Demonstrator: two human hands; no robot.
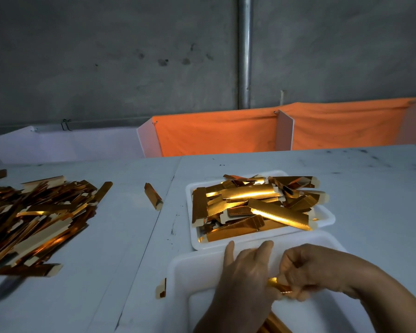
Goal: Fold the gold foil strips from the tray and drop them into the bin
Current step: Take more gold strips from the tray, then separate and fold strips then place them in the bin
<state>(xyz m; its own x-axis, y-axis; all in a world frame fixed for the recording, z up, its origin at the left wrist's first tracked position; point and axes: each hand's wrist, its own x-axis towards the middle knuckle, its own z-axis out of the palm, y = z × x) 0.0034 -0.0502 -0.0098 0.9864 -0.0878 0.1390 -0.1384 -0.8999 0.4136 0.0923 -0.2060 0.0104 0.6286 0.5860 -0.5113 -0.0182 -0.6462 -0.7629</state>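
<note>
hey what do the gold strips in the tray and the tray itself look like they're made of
Gold strips: probably foil-faced card. The faces mirror the light brightly, pale matte backs and tabs show, and the creases stay crisp.
White tray: likely foam or thin moulded plastic, with a matte white surface and a thick, rounded rim. Which of the two cannot be told from here.

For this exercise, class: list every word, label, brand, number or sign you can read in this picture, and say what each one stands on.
None: no readable text shows anywhere.
Gold foil strips in the tray: bare shiny foil, no print.
White tray and white bin: unmarked.
Pile of strips on the table: no print.
Orange cloth and grey wall: only stains and smudges, no letters.
</note>
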